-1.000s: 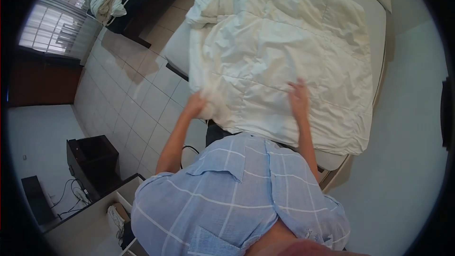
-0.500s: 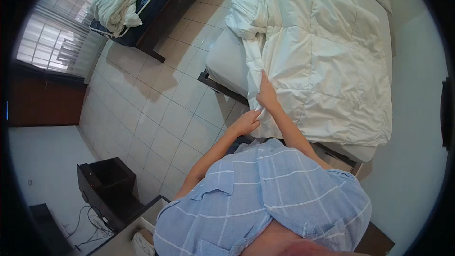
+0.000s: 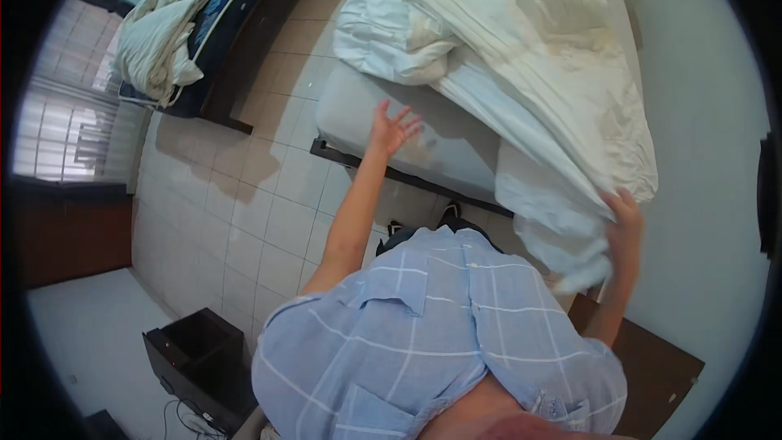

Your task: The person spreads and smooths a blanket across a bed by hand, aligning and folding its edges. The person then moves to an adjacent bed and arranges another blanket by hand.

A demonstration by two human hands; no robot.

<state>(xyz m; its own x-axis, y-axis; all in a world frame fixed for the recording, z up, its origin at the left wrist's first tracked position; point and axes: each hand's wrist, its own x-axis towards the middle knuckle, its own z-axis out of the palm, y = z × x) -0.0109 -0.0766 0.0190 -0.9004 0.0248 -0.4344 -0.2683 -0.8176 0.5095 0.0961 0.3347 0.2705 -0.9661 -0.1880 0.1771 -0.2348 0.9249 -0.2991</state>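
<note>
Bunched and partly folded over, a white comforter lies across the bed, its near corner hanging past the foot end at the right. The bare corner of the mattress shows at the left. Over that corner my left hand is open, fingers spread, holding nothing. At the right edge my right hand is closed on the comforter, slightly blurred.
A second bed with a dark blue mattress and crumpled bedding stands at the upper left. The dark bed frame edges the near bed. Below left is a dark cabinet; a brown furniture piece sits lower right.
The comforter's near left part has been pulled over to the right, uncovering the mattress corner. My right hand moved right with it; my left hand let go and opened.
</note>
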